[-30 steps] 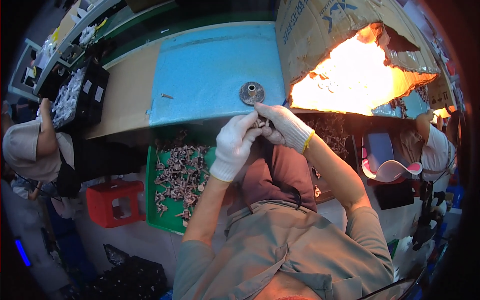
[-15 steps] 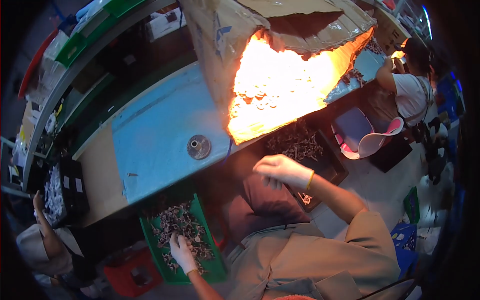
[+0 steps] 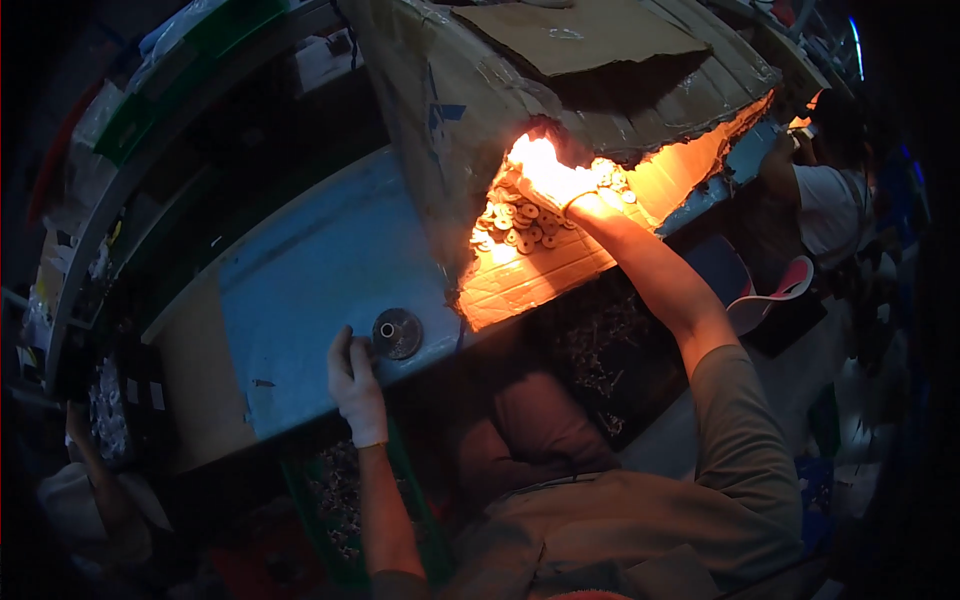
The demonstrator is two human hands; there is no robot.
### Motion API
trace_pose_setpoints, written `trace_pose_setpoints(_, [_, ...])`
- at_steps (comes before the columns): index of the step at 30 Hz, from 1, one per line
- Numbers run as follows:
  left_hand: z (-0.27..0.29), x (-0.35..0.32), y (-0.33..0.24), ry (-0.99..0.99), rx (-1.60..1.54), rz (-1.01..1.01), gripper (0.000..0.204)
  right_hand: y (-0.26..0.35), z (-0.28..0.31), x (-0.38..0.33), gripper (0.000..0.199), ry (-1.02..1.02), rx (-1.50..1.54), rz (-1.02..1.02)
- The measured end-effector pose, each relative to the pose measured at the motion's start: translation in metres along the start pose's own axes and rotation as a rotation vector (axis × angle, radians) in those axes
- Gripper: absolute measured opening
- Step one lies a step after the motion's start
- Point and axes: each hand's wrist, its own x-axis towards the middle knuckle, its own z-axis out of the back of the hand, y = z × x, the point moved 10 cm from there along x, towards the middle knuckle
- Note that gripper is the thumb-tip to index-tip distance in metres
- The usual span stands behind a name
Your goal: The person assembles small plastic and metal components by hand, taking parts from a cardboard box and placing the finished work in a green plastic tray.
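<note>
My left hand (image 3: 357,392), in a white glove, is raised at the front edge of the blue-covered bench (image 3: 290,300). Its fingers are curled together; anything between them is too small or hidden to make out. Just right of the fingertips lies a dark round disc (image 3: 398,334) with a pale ring at its centre. My right hand (image 3: 562,183) reaches inside a torn, brightly lit cardboard box (image 3: 530,290), above a heap of small round pieces with centre holes (image 3: 520,226). Glare washes out its fingers.
Below my left arm stands a green tray (image 3: 300,500) of small metal parts. A dark tray (image 3: 600,350) of similar parts is under the box. A chair (image 3: 780,290) stands at right. Co-workers sit at far right (image 3: 830,210) and lower left (image 3: 100,500).
My left hand has risen from the green tray to beside the disc. My right hand has moved from above my lap up into the lit box. The picture has darkened.
</note>
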Motion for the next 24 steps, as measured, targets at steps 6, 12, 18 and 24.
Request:
trace_pose_setpoints(6, [-0.021,0.009,0.006,0.008,-0.12,0.014,0.041,-0.052,-0.064,0.048,0.029,-0.103,0.162,0.104])
trace_pose_setpoints(12, [-0.037,0.001,-0.019,0.128,0.174,-0.3,0.05,-0.06,-0.03,-0.024,0.023,-0.048,0.571,0.262])
trace_pose_setpoints(18, [-0.044,0.004,-0.028,0.065,0.264,-0.488,0.035,-0.014,0.034,-0.055,0.018,0.101,1.005,0.451])
trace_pose_setpoints(24, [-0.042,-0.003,-0.033,0.024,0.363,-0.586,0.034,0.172,0.06,-0.208,0.011,-0.267,0.856,0.595])
